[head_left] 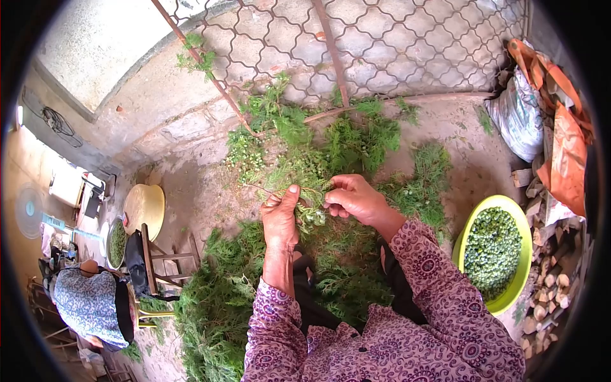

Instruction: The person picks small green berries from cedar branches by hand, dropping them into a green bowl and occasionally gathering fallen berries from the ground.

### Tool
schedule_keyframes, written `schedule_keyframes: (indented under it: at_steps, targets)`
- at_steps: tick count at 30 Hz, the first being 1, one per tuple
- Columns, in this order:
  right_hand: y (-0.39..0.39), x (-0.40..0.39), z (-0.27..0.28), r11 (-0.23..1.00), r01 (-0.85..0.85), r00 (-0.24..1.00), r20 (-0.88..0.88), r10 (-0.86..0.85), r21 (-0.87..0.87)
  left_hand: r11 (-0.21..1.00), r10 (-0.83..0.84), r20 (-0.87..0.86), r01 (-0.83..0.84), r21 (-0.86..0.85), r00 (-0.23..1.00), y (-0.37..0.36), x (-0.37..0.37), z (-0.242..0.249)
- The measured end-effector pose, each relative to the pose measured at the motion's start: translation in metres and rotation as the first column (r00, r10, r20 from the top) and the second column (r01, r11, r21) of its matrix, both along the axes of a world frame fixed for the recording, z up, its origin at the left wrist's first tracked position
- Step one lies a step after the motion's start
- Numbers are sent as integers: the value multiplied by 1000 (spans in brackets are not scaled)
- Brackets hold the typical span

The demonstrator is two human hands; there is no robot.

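My left hand [280, 216] is closed around a leafy evergreen sprig [312, 214], thumb pointing up. Small pale-green cones or berries show among its leaves. At the sprig's right edge, the fingers of my right hand [355, 198] are pinched together; what lies between the fingertips is too small to make out. Beneath and beyond both hands, cut evergreen branches [293, 130] lie on the ground. A larger heap of branches [216, 299] is beside my left forearm. To my right, a yellow-green tub [529, 254] holds a mass of small round green cones or berries [493, 254].
Stacked firewood [547, 299], a white sack [519, 118] and an orange sheet [566, 159] line the right side. A metal lattice [331, 51] leans at the back wall. On the left are a yellow basin [156, 207], a wooden stool [167, 258] and another person [89, 302] bending over.
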State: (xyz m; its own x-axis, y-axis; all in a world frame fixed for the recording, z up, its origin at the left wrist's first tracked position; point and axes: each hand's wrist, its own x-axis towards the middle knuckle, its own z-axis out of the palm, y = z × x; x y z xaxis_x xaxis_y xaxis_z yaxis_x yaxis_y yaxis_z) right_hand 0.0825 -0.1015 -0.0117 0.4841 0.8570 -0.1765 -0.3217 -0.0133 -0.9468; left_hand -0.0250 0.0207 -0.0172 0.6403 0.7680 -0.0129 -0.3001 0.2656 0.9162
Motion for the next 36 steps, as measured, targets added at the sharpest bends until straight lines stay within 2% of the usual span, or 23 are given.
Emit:
schedule_keyframes:
  at_steps: [2,5,7,8,10,11,13,14,16,17,19,20,21,23,24,27,29,31,36]
  targets:
    - [0,0,0,1000,-1,1000,16,1,-7,1000,3,19,-4,15,1000,-1,-1,1]
    - [1,2,-2,994,70,997,-24,-68,79,996,-84,13,84,-5,996,-1,-3,3]
    - [1,3,-1,976,136,981,-158,-109,170,999,-32,-7,32,-5,999,0,0,1]
    - [1,3,-1,976,137,981,-159,-110,170,999,-32,-7,32,-5,999,1,0,0]
    - [-1,3,0,990,76,997,4,-77,115,999,-45,-45,44,-26,998,2,0,1]
    - [-3,3,2,990,76,997,4,-77,115,999,-46,-45,44,-26,998,1,0,4]
    - [-6,3,8,995,-8,997,-81,16,97,988,3,-56,-11,-151,998,-1,0,9]
    - [-7,4,8,995,-8,997,-81,16,97,988,2,-56,-11,-151,998,1,0,7]
    - [-11,8,8,983,-154,971,-171,170,102,982,-10,-83,-6,-189,997,9,-3,1]
    - [-15,11,8,983,-153,971,-171,169,103,956,45,-61,-61,-288,997,12,-6,9]
    - [-24,21,11,977,-61,923,-361,134,206,973,24,-47,-34,-230,999,27,-11,4]
    - [-24,26,4,930,-78,908,-359,215,359,972,26,-46,-36,-231,999,26,-12,2]
    - [-23,25,1,931,-78,909,-359,214,357,961,12,-44,-24,-276,999,23,-12,1]
    - [-17,17,4,972,-10,926,-365,97,234,948,-5,-40,-8,-319,999,18,-8,1]
    - [-14,15,0,974,-81,935,-323,148,211,954,0,-54,-16,-298,999,17,-6,1]
    - [-2,3,-5,984,-132,944,-288,161,115,964,-8,-55,-7,-267,998,13,-3,4]
    - [4,1,-4,983,-132,936,-310,166,127,956,-49,-51,32,-293,998,8,-2,8]
    - [8,0,-2,983,-54,926,-361,114,174,955,-44,-67,22,-295,997,8,0,1]
    - [11,-2,-1,985,-31,912,-398,98,171,967,-76,-59,59,-246,995,3,2,5]
